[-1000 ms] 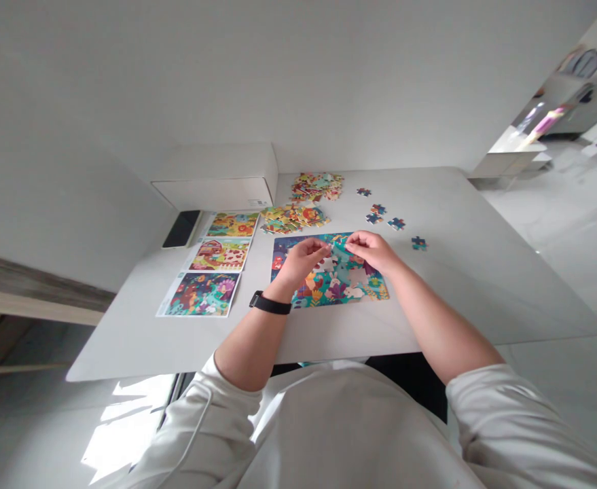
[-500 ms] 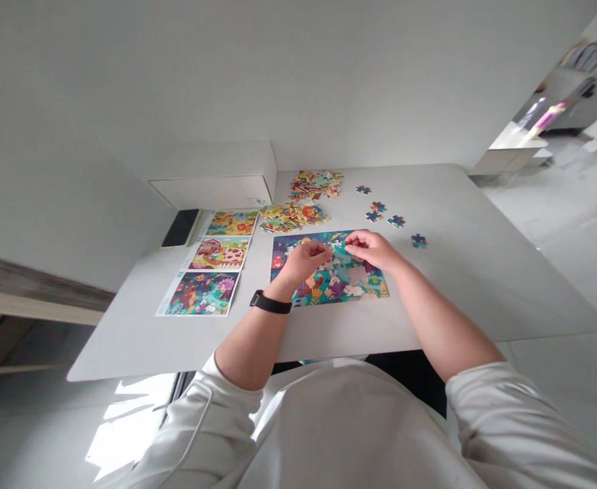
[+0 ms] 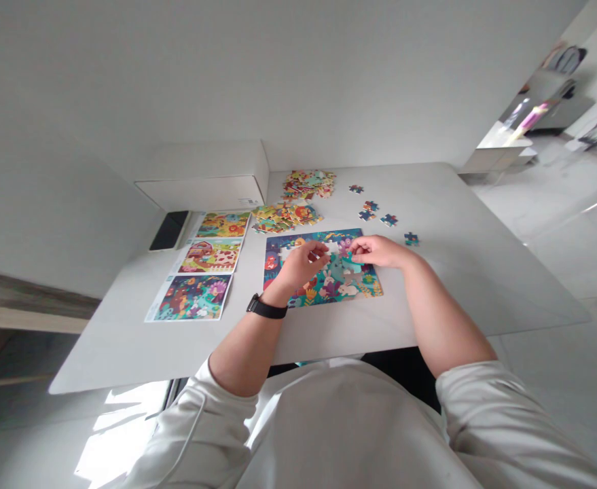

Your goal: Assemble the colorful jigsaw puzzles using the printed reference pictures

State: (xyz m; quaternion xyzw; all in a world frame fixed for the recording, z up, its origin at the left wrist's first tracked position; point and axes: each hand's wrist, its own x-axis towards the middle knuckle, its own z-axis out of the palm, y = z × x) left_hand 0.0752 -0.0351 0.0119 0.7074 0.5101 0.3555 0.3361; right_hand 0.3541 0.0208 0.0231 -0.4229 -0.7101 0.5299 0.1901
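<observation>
A partly assembled jigsaw puzzle (image 3: 329, 292) with rabbits and plants lies in front of me, with pale gaps in its upper middle. My left hand (image 3: 302, 266), wearing a black watch, hovers over its left half with curled fingers; whatever they pinch, if anything, is hidden. Over the upper right part, my right hand (image 3: 380, 251) has thumb and fingers closed on a teal puzzle piece (image 3: 350, 261). Several loose dark puzzle pieces (image 3: 388, 220) lie beyond the puzzle to the right.
Two piles of yellowish puzzle pieces (image 3: 282, 216) and mixed pieces (image 3: 308, 182) sit behind the puzzle. Three picture sheets (image 3: 209, 257) line the left, beside a phone (image 3: 170, 229). A white box (image 3: 201, 190) stands against the wall at the table's (image 3: 481, 272) back left.
My right hand has moved slightly down over the puzzle with the teal piece now showing at its fingertips. My left hand stays about where it was. The whole view has shifted a little.
</observation>
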